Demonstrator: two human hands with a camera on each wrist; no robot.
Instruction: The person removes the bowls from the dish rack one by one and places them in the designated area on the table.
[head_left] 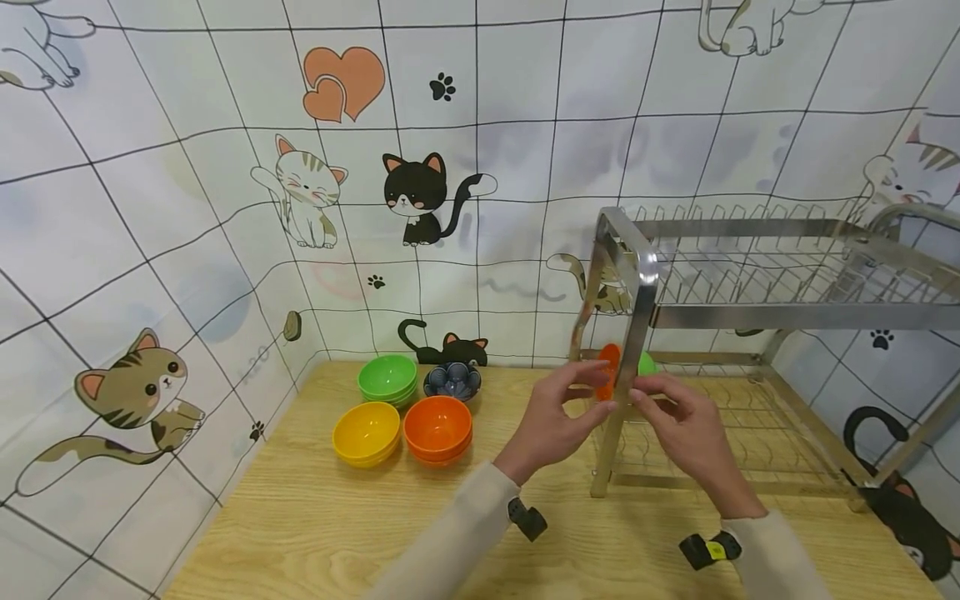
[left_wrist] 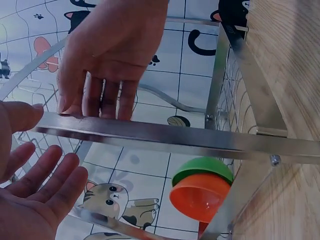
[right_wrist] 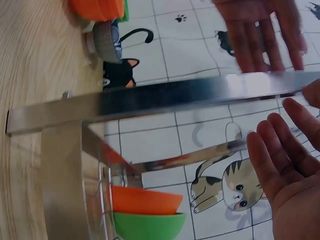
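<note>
My left hand (head_left: 549,417) and right hand (head_left: 688,423) are raised on either side of the front left post (head_left: 611,450) of a two-tier metal dish rack. Both have loosely bent fingers, thumbs near the post, and nothing held between them. In the left wrist view, the right hand's fingertips (left_wrist: 107,107) come close to the post; whether they touch it cannot be made out. An orange bowl (left_wrist: 199,194) and a green bowl (left_wrist: 200,167) sit together, tipped on their sides, at the rack's lower tier. From the head view the post and left hand partly hide them.
Left of the rack, yellow bowls (head_left: 367,435), orange bowls (head_left: 438,429), green bowls (head_left: 387,379) and a dark blue scalloped bowl (head_left: 452,382) stand on the wooden table (head_left: 315,533). The rack's upper tier (head_left: 795,317) has wire slots. A cat-print wall covering (head_left: 517,167) lies behind.
</note>
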